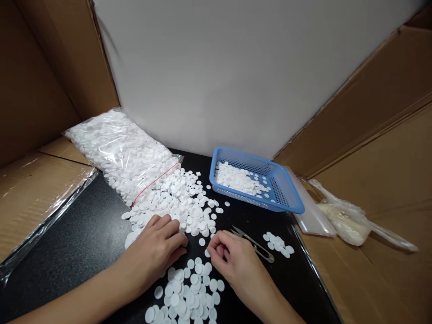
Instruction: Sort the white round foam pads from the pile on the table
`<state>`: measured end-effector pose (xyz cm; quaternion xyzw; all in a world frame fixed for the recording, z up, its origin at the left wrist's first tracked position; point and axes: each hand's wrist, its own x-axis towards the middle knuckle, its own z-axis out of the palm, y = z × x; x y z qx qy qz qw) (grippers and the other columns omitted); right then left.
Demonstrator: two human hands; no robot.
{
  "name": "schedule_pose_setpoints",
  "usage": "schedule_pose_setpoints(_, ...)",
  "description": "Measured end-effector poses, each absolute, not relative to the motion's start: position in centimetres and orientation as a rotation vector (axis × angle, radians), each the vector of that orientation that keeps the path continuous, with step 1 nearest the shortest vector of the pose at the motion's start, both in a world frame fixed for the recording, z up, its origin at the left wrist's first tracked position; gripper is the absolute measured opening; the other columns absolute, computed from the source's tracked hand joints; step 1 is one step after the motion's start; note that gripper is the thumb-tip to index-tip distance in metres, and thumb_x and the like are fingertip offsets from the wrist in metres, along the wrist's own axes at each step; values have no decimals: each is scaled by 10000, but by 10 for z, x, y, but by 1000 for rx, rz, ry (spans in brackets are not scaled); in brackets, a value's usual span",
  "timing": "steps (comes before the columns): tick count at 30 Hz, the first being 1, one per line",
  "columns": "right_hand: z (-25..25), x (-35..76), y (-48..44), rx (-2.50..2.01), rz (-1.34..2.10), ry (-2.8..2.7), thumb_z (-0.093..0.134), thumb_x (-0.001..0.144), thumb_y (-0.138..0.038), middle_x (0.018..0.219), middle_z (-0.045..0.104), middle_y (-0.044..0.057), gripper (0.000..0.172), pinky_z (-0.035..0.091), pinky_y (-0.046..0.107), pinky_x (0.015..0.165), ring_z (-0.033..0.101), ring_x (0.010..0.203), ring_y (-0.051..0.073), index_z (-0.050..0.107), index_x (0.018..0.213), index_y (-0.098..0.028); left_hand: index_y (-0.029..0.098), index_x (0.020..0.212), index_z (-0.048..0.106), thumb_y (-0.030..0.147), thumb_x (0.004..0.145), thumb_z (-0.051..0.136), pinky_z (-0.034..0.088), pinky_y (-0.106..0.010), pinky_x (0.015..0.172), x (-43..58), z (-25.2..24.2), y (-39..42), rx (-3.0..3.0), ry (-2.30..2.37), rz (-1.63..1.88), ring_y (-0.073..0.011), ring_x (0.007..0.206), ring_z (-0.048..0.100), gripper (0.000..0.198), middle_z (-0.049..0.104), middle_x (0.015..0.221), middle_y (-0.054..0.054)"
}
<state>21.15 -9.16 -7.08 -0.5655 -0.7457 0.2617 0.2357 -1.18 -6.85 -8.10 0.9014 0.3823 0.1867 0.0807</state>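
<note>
Plainly got white discs (pixel 189 299) packed in a clear zip bag (pixel 158 181), heaped at its mouth on the black table (pixel 84 220), also scattered inside a blue basket (pixel 249 199). Got left hand (pixel 160 238) curled at that heap, right hand (pixel 241 256) curled beside snips (pixel 270 258); cannot tell whether gripping any.

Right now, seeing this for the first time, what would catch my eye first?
Likely the heap of small white round discs on the black table, at the mouth of the bulging clear plastic bag, back left. Then the blue perforated plastic basket, back right. The bare left hand and right hand are nearer.
</note>
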Motion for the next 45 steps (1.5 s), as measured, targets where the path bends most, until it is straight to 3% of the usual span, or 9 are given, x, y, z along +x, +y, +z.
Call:
schedule_pose_setpoints(5,-73,215,-89,-1452,693,-2085,539,897,-63,750,600,-11,188,458,233,528,586,612,145,628,840,-220,239,869,654,112,948,585,337,-320,741,-15,-69,-74,2420,1080,502,-193,807,522,165,594,836,10)
schedule_pose_setpoints(9,-79,214,-88,-1399,627,-2128,501,933,-45,905,655,38,254,547,286,674,663,751,181,678,997,-215,262,1005,656,135,1018,436,359,-324,756,-23,-59,-73,2279,1103,543,-198,831,540,255,625,895,-6)
schedule_pose_setpoints(20,-69,214,-92,-1364,903,-2106,555,892,-26,838,650,1,245,519,244,627,660,727,160,684,847,-228,239,886,659,61,961,528,339,-328,774,-27,-64,-72,2299,1142,485,-185,845,547,233,620,897,12)
schedule_pose_setpoints(26,-68,227,-86,-1410,712,-2030,458,958,-107,875,663,30,242,543,301,694,676,803,197,659,906,-232,239,841,673,49,941,575,308,-331,765,-22,-70,-75,2347,1154,524,-178,835,529,236,611,861,24)
schedule_pose_setpoints(34,-73,232,-83,-1530,610,-2067,522,925,-98,841,632,15,186,514,268,571,646,670,172,648,906,-234,232,765,673,73,953,547,312,-323,737,-23,-67,-75,2353,1056,499,-173,803,549,277,618,816,15)
schedule_pose_setpoints(41,-84,231,-82,-1516,476,-2124,621,914,-183,828,640,11,72,475,267,509,594,591,162,634,874,-241,257,965,664,53,933,572,324,-324,769,-28,-64,-69,2355,1196,541,-187,851,573,226,658,909,21)
schedule_pose_setpoints(45,-85,229,-82,-1459,307,-2162,506,978,-210,754,632,10,216,466,304,585,559,581,162,598,784,-230,270,985,680,88,885,683,316,-334,781,-24,-70,-70,2445,1197,524,-196,874,568,207,651,915,19)
